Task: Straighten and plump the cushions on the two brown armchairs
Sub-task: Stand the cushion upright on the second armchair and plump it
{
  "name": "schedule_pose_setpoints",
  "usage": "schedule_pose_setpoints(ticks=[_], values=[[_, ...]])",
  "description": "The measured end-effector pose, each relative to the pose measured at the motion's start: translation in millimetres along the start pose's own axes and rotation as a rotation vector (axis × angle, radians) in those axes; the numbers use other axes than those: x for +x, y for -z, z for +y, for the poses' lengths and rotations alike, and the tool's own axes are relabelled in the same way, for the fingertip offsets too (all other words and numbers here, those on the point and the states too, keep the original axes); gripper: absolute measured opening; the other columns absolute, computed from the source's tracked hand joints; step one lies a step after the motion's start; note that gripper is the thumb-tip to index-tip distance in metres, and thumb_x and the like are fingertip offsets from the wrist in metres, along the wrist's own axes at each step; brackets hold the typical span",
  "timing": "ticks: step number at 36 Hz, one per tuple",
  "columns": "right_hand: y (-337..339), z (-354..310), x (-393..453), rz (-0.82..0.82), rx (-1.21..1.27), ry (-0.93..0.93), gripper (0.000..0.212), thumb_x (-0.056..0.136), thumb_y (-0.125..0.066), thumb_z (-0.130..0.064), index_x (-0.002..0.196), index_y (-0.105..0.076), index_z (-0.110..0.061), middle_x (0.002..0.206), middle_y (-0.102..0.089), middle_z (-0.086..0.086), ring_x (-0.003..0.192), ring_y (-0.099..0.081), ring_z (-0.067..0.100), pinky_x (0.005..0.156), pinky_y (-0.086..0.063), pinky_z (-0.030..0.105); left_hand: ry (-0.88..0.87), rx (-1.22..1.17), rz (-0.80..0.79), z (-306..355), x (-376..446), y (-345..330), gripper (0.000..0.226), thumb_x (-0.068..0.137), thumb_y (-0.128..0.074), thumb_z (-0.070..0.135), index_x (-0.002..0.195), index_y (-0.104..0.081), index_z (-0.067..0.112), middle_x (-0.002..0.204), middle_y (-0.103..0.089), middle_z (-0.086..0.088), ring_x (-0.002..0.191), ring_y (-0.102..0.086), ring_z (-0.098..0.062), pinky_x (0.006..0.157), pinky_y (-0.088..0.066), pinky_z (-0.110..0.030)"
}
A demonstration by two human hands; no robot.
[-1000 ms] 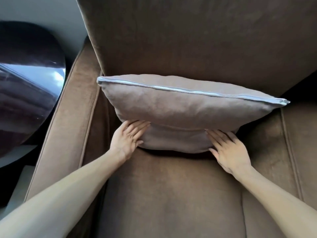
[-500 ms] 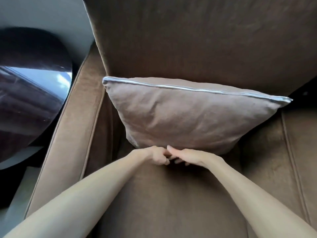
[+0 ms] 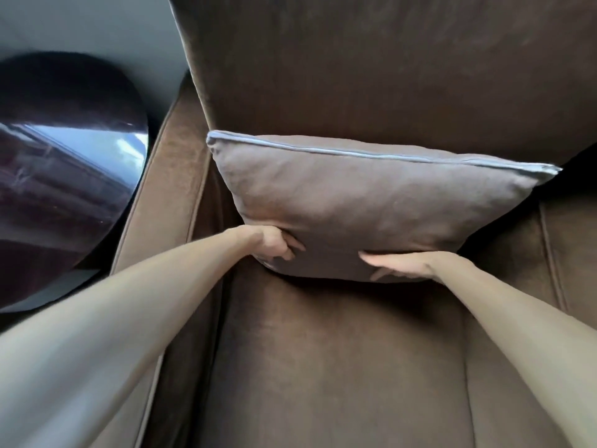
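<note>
a brown armchair (image 3: 339, 367) fills the view, its seat bare at the front. one cushion (image 3: 371, 205) stands on the seat, leaning against the backrest, its piped top edge tilted down to the right. a dark round counter (image 3: 64, 176) stands beside the armrest.

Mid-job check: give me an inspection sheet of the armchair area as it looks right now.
Surface: brown armchair seat, bare in front of the cushion.
Job's things: cushion stands leaning on the backrest, piped edge up, top edge sloping down to the right.
Clutter: nothing seen.
Hands: left hand has its fingers curled into the cushion's lower left; right hand lies flat along its bottom edge.
Cables: nothing seen.
Surroundings: dark glossy round table beside the left armrest.
</note>
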State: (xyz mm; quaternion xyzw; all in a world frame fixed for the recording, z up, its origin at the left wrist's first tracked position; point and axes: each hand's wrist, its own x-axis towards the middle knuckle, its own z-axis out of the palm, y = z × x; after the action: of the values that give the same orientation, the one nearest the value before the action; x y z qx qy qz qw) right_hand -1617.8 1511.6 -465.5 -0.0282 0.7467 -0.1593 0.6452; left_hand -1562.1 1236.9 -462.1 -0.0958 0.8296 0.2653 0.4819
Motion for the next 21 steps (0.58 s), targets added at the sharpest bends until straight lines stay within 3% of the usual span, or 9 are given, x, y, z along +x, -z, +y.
schedule_pose_setpoints(ticks=[4, 7, 9, 12, 14, 15, 17, 19, 21], values=[[-7.7, -0.7, -34.0, -0.091, -0.062, -0.093, 0.105, 0.063, -0.021, -0.105, 0.134, -0.064, -0.04, 0.166, -0.032, -0.001, 0.156, -0.02, 0.024, 0.122, -0.01, 0.062, 0.039, -0.09, -0.172, 4.2, -25.2, -4.1, 0.038, 0.096, -0.06, 0.023, 0.133, -0.06, 0.031, 0.12, -0.065, 0.003, 0.121, -0.061, -0.024, 0.107, -0.043, -0.038], [-15.1, -28.4, -61.0, -0.141, -0.039, 0.005, 0.111, 0.051, -0.023, -0.108, 0.132, -0.065, -0.045, 0.165, -0.035, -0.002, 0.156, -0.022, 0.024, 0.122, -0.009, 0.065, 0.009, -0.073, -0.288, 23.3, -39.7, -4.7, 0.034, 0.096, -0.06, 0.023, 0.129, -0.064, 0.03, 0.122, -0.066, 0.005, 0.126, -0.057, -0.02, 0.105, -0.042, -0.035], [-13.0, -54.3, -72.5, -0.089, -0.005, 0.061, 0.106, 0.06, -0.019, -0.105, 0.135, -0.063, -0.045, 0.163, -0.038, -0.002, 0.155, -0.025, 0.026, 0.121, -0.006, 0.066, -0.018, -0.083, -0.294, 38.2, -41.3, -1.8, 0.036, 0.095, -0.061, 0.02, 0.13, -0.064, 0.029, 0.129, -0.065, 0.0, 0.127, -0.057, -0.02, 0.11, -0.042, -0.036], [-4.1, -88.3, -93.3, 0.035, 0.02, 0.08, 0.096, 0.076, -0.014, -0.094, 0.13, -0.068, -0.037, 0.154, -0.051, 0.0, 0.14, -0.046, 0.028, 0.116, -0.016, 0.067, -0.038, -0.044, -0.137, 58.2, -40.3, 12.8, 0.039, 0.093, -0.061, 0.023, 0.131, -0.062, 0.032, 0.125, -0.066, -0.002, 0.121, -0.06, -0.021, 0.112, -0.042, -0.039], [4.0, -97.7, -101.2, 0.128, 0.042, 0.09, 0.09, 0.088, -0.016, -0.085, 0.139, -0.061, -0.026, 0.148, -0.057, 0.001, 0.11, -0.06, 0.017, 0.094, -0.038, 0.048, -0.04, -0.065, -0.01, 65.2, -41.9, 26.1, 0.04, 0.094, -0.056, 0.018, 0.131, -0.063, 0.029, 0.122, -0.068, -0.004, 0.114, -0.063, -0.024, 0.107, -0.047, -0.037], [8.3, -98.2, -103.4, 0.169, 0.062, 0.096, 0.086, 0.092, -0.018, -0.08, 0.148, -0.05, -0.023, 0.144, -0.06, 0.001, 0.099, -0.06, 0.012, 0.085, -0.041, 0.041, -0.037, -0.082, 0.033, 66.0, -44.2, 32.8, 0.04, 0.093, -0.054, 0.015, 0.13, -0.064, 0.028, 0.119, -0.068, -0.003, 0.112, -0.064, -0.023, 0.105, -0.049, -0.037], [19.8, -88.9, -100.4, 0.211, 0.115, 0.13, 0.094, 0.087, -0.026, -0.083, 0.159, -0.031, -0.023, 0.135, -0.067, -0.001, 0.107, -0.065, 0.012, 0.098, -0.048, 0.041, -0.03, -0.099, 0.085, 62.2, -50.3, 45.3, 0.04, 0.093, -0.054, 0.014, 0.128, -0.065, 0.029, 0.109, -0.068, 0.001, 0.109, -0.065, -0.021, 0.104, -0.05, -0.039], [31.1, -70.9, -97.2, 0.243, 0.133, 0.143, 0.104, 0.078, -0.034, -0.089, 0.159, -0.028, -0.025, 0.129, -0.071, -0.004, 0.117, -0.067, 0.013, 0.11, -0.048, 0.048, -0.03, -0.134, 0.154, 51.7, -58.9, 55.9, 0.039, 0.093, -0.057, 0.011, 0.128, -0.066, 0.026, 0.097, -0.066, 0.001, 0.099, -0.063, -0.019, 0.095, -0.052, -0.034], [41.7, -50.7, -103.1, 0.294, 0.15, 0.141, 0.11, 0.072, -0.037, -0.093, 0.158, -0.031, -0.026, 0.122, -0.074, -0.007, 0.115, -0.068, 0.011, 0.11, -0.047, 0.047, -0.052, -0.146, 0.227, 40.8, -69.8, 65.0, 0.04, 0.092, -0.06, 0.008, 0.129, -0.067, 0.021, 0.104, -0.069, -0.004, 0.097, -0.06, -0.017, 0.087, -0.051, -0.028]])
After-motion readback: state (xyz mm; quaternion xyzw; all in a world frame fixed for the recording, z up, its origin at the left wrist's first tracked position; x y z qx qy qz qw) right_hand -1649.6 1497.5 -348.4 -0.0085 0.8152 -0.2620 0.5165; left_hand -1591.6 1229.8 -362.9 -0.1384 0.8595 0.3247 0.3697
